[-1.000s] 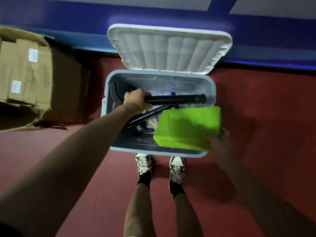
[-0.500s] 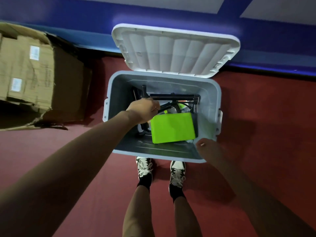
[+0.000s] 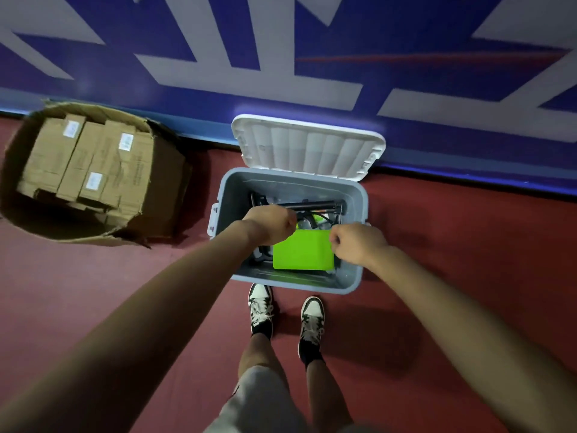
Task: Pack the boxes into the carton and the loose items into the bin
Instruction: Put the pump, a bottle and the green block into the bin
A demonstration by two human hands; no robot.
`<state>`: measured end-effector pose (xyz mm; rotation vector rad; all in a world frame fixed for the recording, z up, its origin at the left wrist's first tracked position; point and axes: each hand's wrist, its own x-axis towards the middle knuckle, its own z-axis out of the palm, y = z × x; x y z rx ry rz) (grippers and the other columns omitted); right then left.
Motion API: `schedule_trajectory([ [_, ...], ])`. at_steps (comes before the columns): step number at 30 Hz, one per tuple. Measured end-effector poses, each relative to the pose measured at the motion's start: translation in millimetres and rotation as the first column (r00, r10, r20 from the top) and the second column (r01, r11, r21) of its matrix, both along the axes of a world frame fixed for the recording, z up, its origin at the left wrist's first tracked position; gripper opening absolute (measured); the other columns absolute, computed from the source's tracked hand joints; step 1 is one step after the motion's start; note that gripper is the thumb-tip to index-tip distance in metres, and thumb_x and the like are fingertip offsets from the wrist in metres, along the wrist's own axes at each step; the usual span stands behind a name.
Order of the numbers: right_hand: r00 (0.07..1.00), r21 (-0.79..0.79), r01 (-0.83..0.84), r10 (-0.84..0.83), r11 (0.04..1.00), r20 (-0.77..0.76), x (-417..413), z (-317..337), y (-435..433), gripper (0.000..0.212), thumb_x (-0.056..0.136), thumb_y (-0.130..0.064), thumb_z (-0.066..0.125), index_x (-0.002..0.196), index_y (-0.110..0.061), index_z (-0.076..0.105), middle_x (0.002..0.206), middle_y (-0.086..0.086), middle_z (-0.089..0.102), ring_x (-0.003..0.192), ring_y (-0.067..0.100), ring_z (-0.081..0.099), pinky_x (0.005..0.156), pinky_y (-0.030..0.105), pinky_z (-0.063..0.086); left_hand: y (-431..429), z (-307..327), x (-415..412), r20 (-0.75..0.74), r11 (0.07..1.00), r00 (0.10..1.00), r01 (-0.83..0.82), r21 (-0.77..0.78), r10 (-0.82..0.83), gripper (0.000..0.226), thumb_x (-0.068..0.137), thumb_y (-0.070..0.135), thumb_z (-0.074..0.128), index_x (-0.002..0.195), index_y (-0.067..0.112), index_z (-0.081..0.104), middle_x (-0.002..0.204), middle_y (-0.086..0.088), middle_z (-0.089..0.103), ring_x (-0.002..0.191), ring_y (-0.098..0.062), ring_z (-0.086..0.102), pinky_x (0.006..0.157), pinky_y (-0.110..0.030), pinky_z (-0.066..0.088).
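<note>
A grey plastic bin stands open on the floor in front of my feet, its white lid leaning back against the wall. Inside lie a bright green flat block and black tubular parts. My left hand hovers over the bin's left half, fingers curled, nothing visibly in it. My right hand is over the bin's right rim, curled in a loose fist beside the green block. A brown carton at the left holds several cardboard boxes with white labels.
Red carpet floor surrounds the bin. A blue and white wall runs behind both containers. My two feet in black and white shoes stand just in front of the bin.
The green block and the black tube have left my hands and now lie in the bin. Both hands have risen above it. The view has pulled back, showing the carton's inside.
</note>
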<state>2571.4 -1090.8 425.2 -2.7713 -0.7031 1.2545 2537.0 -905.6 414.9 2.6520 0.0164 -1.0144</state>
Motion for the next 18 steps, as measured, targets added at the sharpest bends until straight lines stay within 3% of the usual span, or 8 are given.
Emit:
schedule_trajectory([
  [7, 0.999, 0.039, -0.042, 0.042, 0.998, 0.013, 15, 82, 2, 0.025, 0.091, -0.023, 0.047, 0.109, -0.023, 0.064, 0.124, 0.003, 0.062, 0.116, 0.025, 0.055, 0.092, 0.029, 0.043, -14, 77, -15, 0.041, 0.998, 0.998, -0.056, -0.03, 0.057, 0.028, 0.093, 0.033, 0.042, 0.111, 0.022, 0.061, 0.118, -0.01, 0.063, 0.109, -0.031, 0.058, 0.092, -0.036, 0.047],
  [13, 0.992, 0.1, -0.106, 0.099, 0.989, 0.078, 19, 145, 16, 0.025, 0.089, -0.021, 0.046, 0.106, -0.022, 0.066, 0.119, 0.004, 0.064, 0.11, 0.027, 0.058, 0.095, 0.036, 0.048, -9, 144, -30, 0.064, 0.986, 0.988, -0.135, -0.098, 0.142, 0.029, 0.093, 0.028, 0.046, 0.114, 0.018, 0.063, 0.119, -0.007, 0.064, 0.113, -0.026, 0.057, 0.095, -0.03, 0.044],
  [18, 0.961, 0.137, -0.236, 0.211, 0.962, 0.178, 15, 203, 42, 0.027, 0.09, -0.023, 0.045, 0.107, -0.019, 0.065, 0.117, 0.002, 0.064, 0.107, 0.025, 0.057, 0.091, 0.036, 0.049, 8, 211, -44, 0.164, 0.987, 0.973, -0.161, -0.015, 0.161, 0.029, 0.093, 0.027, 0.046, 0.115, 0.017, 0.063, 0.12, -0.007, 0.063, 0.111, -0.027, 0.057, 0.092, -0.029, 0.042],
])
